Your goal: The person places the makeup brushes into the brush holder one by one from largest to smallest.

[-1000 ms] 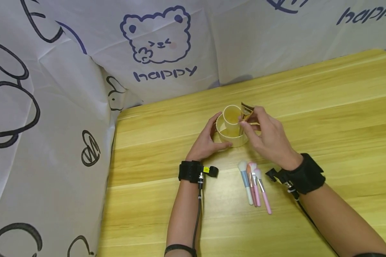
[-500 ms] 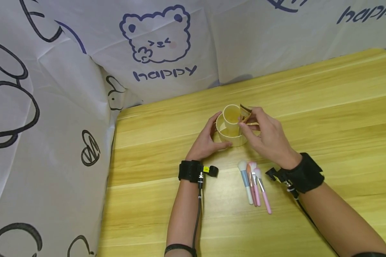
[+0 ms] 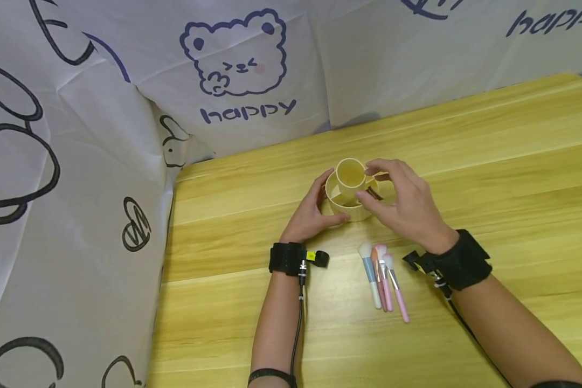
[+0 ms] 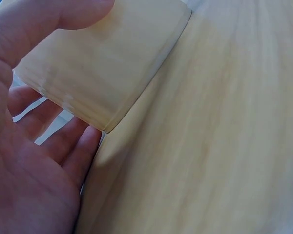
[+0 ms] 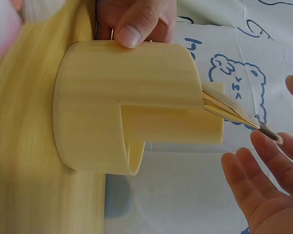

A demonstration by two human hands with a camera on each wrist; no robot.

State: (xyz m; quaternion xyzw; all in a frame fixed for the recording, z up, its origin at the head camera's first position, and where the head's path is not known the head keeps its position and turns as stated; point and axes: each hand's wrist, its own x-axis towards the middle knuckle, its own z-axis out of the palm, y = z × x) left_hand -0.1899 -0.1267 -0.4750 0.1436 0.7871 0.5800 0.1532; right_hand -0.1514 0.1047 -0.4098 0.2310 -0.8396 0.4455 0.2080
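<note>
A cream round organizer (image 3: 355,214) with a taller inner cup (image 3: 350,175) stands on the table. My left hand (image 3: 310,215) grips its left side, thumb on the front wall and fingers round the back, as the left wrist view shows on the organizer wall (image 4: 102,68). A thin gold packet (image 5: 229,108) with a dark end leans out of the organizer's right side, its lower part hidden inside. Beside it my right hand (image 3: 404,202) is spread, fingers and thumb apart, the fingertips close to the packet's dark end in the right wrist view.
Several makeup brushes (image 3: 380,277) with blue, white and pink handles lie side by side on the wooden table (image 3: 213,312) in front of the organizer. A white printed cloth (image 3: 252,129) hangs behind the table and along its left side.
My right fingers have let go of the gold packet and spread apart. The packet has dropped lower into the organizer's right side. My left hand has stayed in place on the organizer.
</note>
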